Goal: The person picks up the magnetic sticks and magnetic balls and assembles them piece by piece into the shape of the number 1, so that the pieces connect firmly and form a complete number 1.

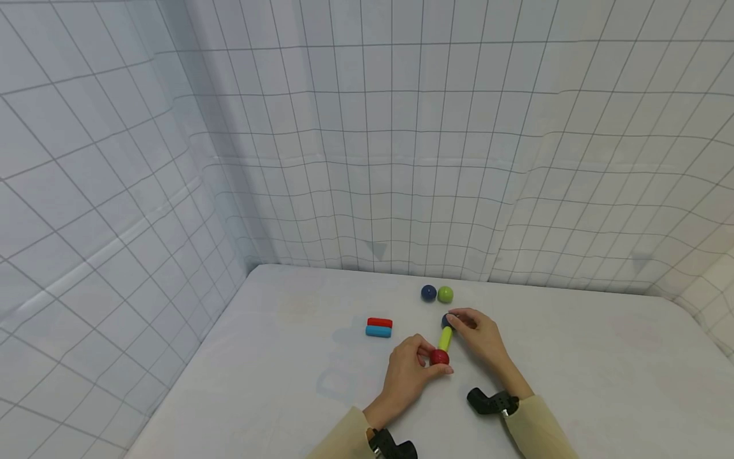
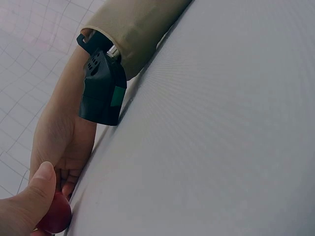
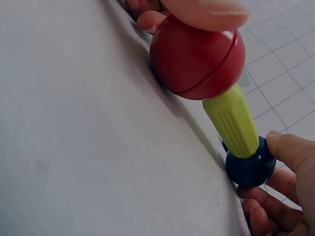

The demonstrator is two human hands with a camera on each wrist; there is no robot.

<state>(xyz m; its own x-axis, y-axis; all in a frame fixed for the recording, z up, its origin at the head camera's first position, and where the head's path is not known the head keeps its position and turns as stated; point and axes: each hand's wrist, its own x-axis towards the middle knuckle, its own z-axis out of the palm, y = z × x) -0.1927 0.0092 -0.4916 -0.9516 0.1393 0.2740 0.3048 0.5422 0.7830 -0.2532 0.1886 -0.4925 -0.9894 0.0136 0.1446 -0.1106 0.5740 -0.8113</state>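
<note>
On the white table [image 1: 573, 357], a little nearer our body than its middle, we see the yellow-green rod [image 1: 445, 338] lying with a red ball [image 1: 439, 357] at its near end and a dark blue ball [image 1: 446, 320] at its far end; the right wrist view shows all three joined in a line, the rod ribbed along its length. Our left hand [image 1: 408, 373] pinches the red ball, thumb on top and fingers curled behind it, and our right hand [image 1: 482, 338] grips the dark blue ball between thumb and fingertips. Taking the rod as our landmark: just beyond its far end, closer to the back wall, a second dark blue ball [image 1: 428, 292] and a green ball [image 1: 445, 294] sit touching side by side. To the left of the rod, set apart from it, a red bar [image 1: 380, 322] lies against a light blue bar [image 1: 378, 331], the red one on the far side. Bare tabletop stretches wide to the right of the rod and wide to its left past the bars; the grid-lined cloth [image 1: 367, 159] closes the table at the back and on the left, with the back edge near the two loose balls. We can read no brand, label or writing on any piece, and the dark wrist mounts [image 1: 492, 401] on both cream sleeves [image 1: 539, 427] show none either. We see no container here.
</note>
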